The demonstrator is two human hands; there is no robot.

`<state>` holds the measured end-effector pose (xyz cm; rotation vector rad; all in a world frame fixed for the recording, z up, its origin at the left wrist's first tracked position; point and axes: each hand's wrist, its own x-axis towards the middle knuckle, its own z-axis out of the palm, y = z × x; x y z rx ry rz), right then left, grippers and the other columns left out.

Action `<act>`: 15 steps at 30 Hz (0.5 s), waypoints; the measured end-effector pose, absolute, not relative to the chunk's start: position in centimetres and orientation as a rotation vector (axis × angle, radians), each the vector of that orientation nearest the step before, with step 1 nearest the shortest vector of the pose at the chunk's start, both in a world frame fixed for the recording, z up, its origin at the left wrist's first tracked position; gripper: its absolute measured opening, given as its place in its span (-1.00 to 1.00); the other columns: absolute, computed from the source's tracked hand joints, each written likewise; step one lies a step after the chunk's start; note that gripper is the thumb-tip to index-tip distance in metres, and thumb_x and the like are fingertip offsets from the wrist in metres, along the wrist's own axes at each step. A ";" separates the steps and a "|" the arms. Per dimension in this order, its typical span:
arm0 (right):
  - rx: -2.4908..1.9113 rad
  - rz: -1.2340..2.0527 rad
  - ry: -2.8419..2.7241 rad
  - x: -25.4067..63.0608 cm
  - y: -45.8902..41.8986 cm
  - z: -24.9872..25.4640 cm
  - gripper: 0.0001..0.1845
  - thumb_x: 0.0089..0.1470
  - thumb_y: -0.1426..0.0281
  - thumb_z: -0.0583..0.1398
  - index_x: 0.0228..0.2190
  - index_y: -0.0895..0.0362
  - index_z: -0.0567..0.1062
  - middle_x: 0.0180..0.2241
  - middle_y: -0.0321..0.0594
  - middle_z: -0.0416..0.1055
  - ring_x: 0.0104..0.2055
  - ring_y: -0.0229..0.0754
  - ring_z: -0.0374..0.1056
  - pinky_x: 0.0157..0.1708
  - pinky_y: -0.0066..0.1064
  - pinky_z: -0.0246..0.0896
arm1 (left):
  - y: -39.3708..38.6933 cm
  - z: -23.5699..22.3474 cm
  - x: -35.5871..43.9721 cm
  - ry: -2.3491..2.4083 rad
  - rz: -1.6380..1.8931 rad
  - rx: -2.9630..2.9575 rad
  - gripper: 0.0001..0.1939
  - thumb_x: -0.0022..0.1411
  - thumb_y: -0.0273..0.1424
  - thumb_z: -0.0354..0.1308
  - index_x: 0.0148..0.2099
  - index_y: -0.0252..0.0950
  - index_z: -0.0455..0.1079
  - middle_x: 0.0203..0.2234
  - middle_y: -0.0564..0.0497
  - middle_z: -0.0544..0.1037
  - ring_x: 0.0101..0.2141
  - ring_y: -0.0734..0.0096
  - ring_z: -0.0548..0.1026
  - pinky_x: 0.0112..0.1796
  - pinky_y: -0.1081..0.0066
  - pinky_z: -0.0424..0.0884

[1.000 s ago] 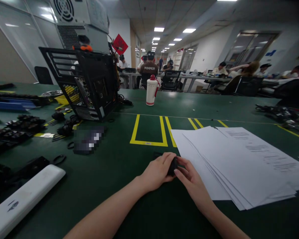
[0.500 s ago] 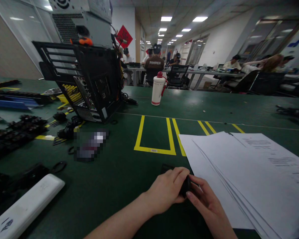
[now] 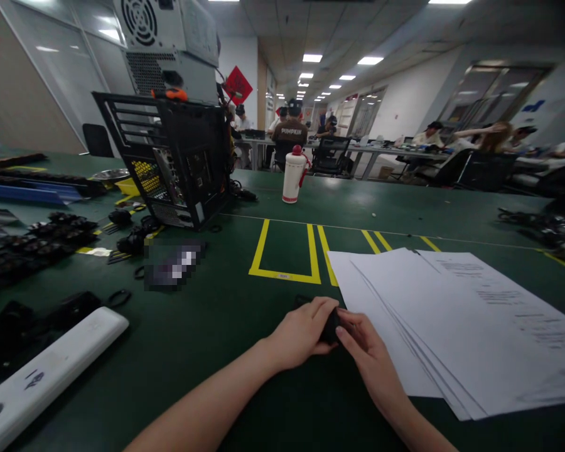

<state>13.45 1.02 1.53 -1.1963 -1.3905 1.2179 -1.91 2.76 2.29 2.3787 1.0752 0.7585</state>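
Between my two hands sits a small black object [image 3: 330,329], mostly covered by fingers, so its kind does not show. My left hand [image 3: 301,333] is wrapped over it from the left and above. From the right, the thumb and fingers of my right hand [image 3: 360,336] pinch its end. A dark edge [image 3: 302,301] shows just beyond my left knuckles; I cannot tell if it belongs to the same object. Both hands are low over the green table [image 3: 207,351], at the left edge of a stack of white papers [image 3: 424,314].
An open black computer case [image 3: 193,157] stands at the far left. A white bottle with a red cap [image 3: 292,176] is behind yellow tape outlines [image 3: 282,276]. Black parts [image 3: 51,251] and a long white device [image 3: 61,370] lie left. Cables [image 3: 546,232] lie far right. People sit beyond.
The camera view has tilted up and shifted slightly, so the hands appear a little further left and higher. Both hands keep their hold on the black object.
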 end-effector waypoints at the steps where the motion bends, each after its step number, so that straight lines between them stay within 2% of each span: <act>1: -1.191 1.222 -1.389 13.5 1.0 1.5 -0.77 -0.09 0.30 0.14 -0.30 0.03 0.33 -0.19 -0.23 0.31 -0.06 -0.11 0.23 -0.05 -0.23 0.13 | 2.6 2.2 -1.8 1.088 0.777 2.384 -0.32 -0.02 -0.42 0.14 0.10 -0.22 -0.13 0.00 -0.10 0.15 -0.07 0.19 0.26 -0.12 0.21 0.28; 4: -1.153 1.227 -1.393 13.6 1.0 1.4 -0.75 -0.09 0.29 0.14 -0.28 0.03 0.32 -0.20 -0.23 0.32 -0.08 -0.12 0.24 -0.09 -0.25 0.16 | 2.1 2.1 -1.5 1.124 0.820 2.396 -0.33 -0.02 -0.43 0.14 0.09 -0.22 -0.12 -0.01 -0.11 0.16 -0.08 0.19 0.28 -0.12 0.21 0.27; 9: -1.053 1.229 -1.427 13.8 1.1 0.4 -0.67 -0.06 0.30 0.10 -0.18 0.06 0.30 -0.11 -0.20 0.29 -0.04 -0.14 0.21 -0.03 -0.24 0.09 | 1.5 1.7 -1.0 1.164 0.855 2.417 -0.35 -0.02 -0.39 0.14 0.08 -0.23 -0.11 -0.03 -0.11 0.16 -0.11 0.20 0.30 -0.14 0.21 0.27; 15: -0.939 1.128 -1.525 14.1 0.8 -0.3 -0.68 -0.09 0.38 0.13 -0.20 0.05 0.32 -0.16 -0.24 0.33 -0.06 -0.18 0.22 -0.04 -0.27 0.08 | 1.2 1.0 -0.7 1.236 0.860 2.460 -0.35 -0.02 -0.40 0.13 0.07 -0.25 -0.11 -0.03 -0.13 0.15 -0.12 0.18 0.31 -0.16 0.19 0.28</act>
